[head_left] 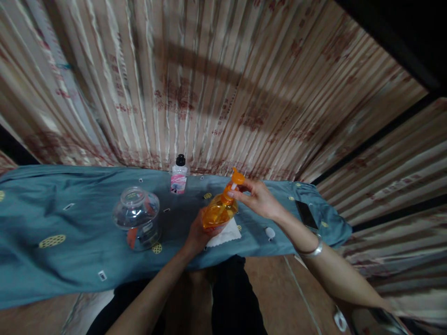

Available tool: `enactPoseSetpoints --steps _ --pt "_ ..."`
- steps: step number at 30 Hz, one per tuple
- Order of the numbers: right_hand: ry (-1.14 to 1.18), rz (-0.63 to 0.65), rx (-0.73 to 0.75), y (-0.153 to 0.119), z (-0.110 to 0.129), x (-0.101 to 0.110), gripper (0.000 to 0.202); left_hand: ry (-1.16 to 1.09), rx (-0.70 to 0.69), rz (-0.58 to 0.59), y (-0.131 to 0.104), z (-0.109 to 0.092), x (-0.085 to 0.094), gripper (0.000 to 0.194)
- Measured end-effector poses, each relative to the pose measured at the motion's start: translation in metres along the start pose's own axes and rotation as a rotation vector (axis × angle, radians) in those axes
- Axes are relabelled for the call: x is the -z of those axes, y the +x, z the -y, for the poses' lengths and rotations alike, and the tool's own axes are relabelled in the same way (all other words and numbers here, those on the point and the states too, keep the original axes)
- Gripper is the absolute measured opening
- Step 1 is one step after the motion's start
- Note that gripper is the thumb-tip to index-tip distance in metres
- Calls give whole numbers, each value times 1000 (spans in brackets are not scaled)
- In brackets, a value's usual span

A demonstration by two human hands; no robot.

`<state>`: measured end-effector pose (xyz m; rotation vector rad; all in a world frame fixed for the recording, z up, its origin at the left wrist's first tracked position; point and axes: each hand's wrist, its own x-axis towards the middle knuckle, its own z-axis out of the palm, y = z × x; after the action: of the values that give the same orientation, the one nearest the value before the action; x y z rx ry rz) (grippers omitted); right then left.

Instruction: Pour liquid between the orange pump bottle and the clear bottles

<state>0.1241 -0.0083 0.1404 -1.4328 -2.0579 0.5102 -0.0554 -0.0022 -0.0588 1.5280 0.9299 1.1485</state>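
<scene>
- The amber pump bottle (217, 214) is between the 2 hands, over the cloth-covered bench (87, 218) (whether its base touches, I cannot tell).
- Its long axis tilts, the orange pump (238, 177) leaning toward the right hand (260, 199), whose thumb and fingers pinch the pump's neck.
- The left hand (199, 232), nearer the base, curls round the lower body.

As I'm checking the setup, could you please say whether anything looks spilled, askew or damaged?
Nothing stands out as spilled or damaged. The orange pump bottle leans, but the left hand holds its body and the right hand is at its neck.
</scene>
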Motion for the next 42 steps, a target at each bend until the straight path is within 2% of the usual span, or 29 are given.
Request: enactPoseSetpoints --steps 4,10,14,17,20,23,25,28,30,32,34,36,38,39,42 --pt "42 -14 -4 -5 0 -3 42 6 -6 0 0 0 1 62" --pt "106 -13 7 -2 -6 -11 48 12 -23 1 1 -1 1 48" --pt "43 -64 -11 -5 -5 -15 46 6 -22 3 0 1 0 46" --pt "14 -81 -20 -9 0 -10 44 -1 -20 1 0 3 -1 48" --pt "187 36 21 -10 0 -2 50 -4 -18 12 -1 4 -2 48" --pt "373 140 39 -10 -7 -4 45 -4 -14 28 -2 2 -2 47" --pt "382 69 7 -11 -13 -14 43 -8 -10 33 -3 2 -2 47" --pt "266 -172 -89 -16 -19 -32 45 -14 0 26 -3 3 -3 51" --pt "209 -241 -143 -18 -20 -38 50 -17 9 18 -2 3 -3 54" --pt "250 -186 -128 -18 -17 -35 57 -21 15 12 -2 4 -2 58" --pt "355 -58 -61 -16 -14 -26 59 -29 15 9 -2 3 -1 60" --pt "427 67 -3 -14 -11 -17 53 -38 15 9 -2 1 -1 61" --pt "395 99 5 -13 -10 -15 47 -42 22 5 -2 -1 0 60" --pt "350 64 -8 -14 -9 -17 45 -40 29 1 -2 -2 -1 59" --pt "209 -146 -87 -17 -9 -32 44 -35 48 -10 -1 -1 -1 61"
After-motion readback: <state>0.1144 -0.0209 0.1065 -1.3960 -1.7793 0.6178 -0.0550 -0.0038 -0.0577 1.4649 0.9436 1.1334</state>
